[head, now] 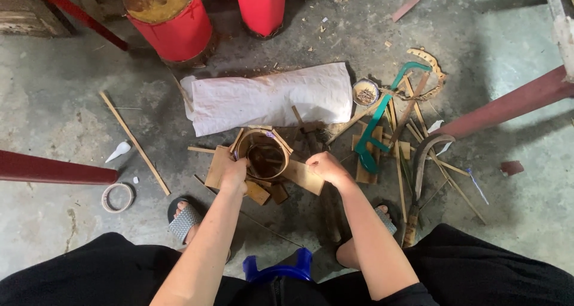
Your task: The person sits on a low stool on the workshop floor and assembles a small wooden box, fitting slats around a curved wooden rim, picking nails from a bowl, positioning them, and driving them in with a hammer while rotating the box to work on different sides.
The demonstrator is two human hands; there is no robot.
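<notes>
A small round bamboo ring frame rests on flat wooden boards on the concrete floor in front of me. My left hand grips the ring's left rim. My right hand is closed into a fist just right of the ring, over a board; whether it pinches a thin strip I cannot tell. Both forearms reach down from the lower edge of the head view.
A white sack lies behind the ring. To the right are a teal-framed hacksaw, a curved sickle, a small bowl and scattered bamboo strips. Red drums stand at the back. A tape roll lies left.
</notes>
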